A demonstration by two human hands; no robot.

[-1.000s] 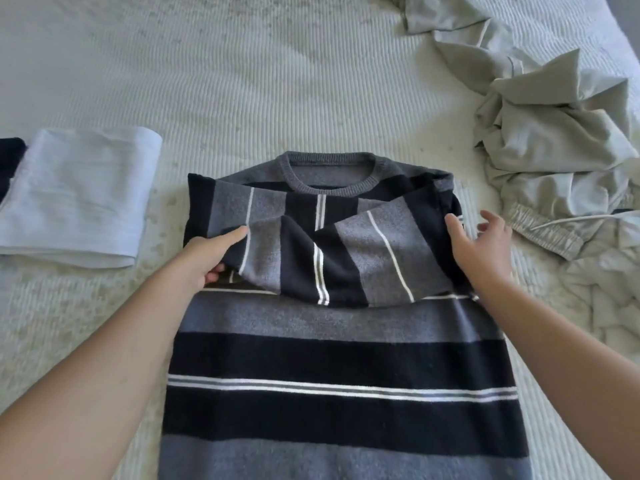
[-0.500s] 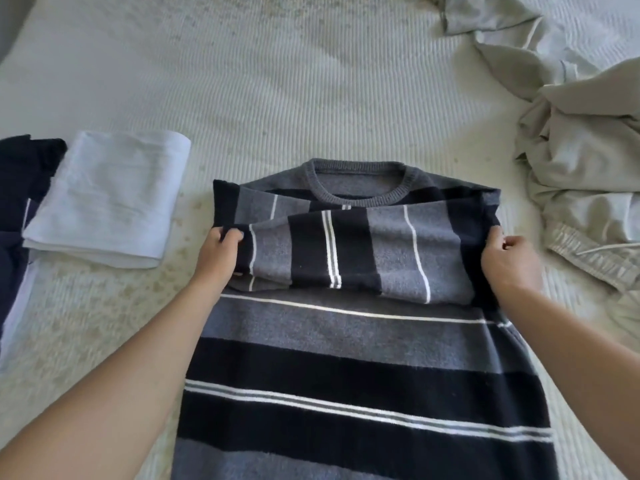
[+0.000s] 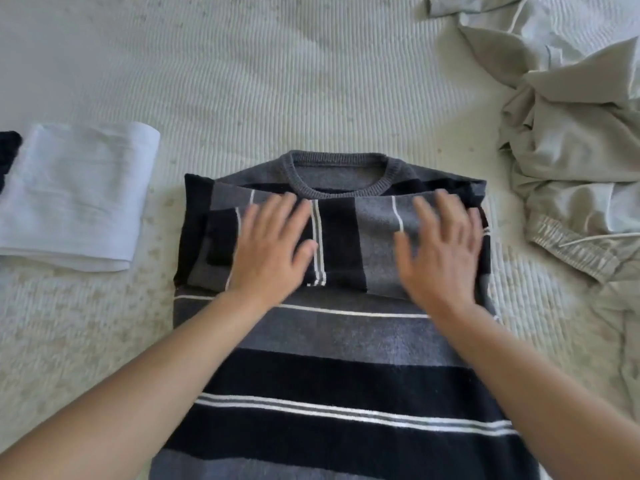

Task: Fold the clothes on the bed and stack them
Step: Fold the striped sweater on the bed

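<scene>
We lay both palms flat on a striped sweater [image 3: 332,358] spread across the bed [image 3: 242,81], its sleeves folded inward across the chest just below the ribbed round collar. Our left hand [image 3: 270,251] rests on the folded left sleeve, its fingers [image 3: 277,216] straight and slightly spread, gripping nothing. Our right hand [image 3: 443,251] rests on the folded right sleeve near the sweater's right edge, its fingers [image 3: 446,213] likewise extended and apart, holding nothing; both hands are blurred, so finer detail of the fingertips is hard to make out. The sweater, banded in grey and near-black with thin white stripes, runs from the middle of the bed down to the bottom edge of the view. To our left, a folded white garment [image 3: 76,195] lies on the ribbed cream bedspread, with a dark garment [image 3: 8,147] just visible beside it at the frame's edge. To our right, a crumpled pile of pale grey clothes [image 3: 571,150] sits apart from the sweater.
</scene>
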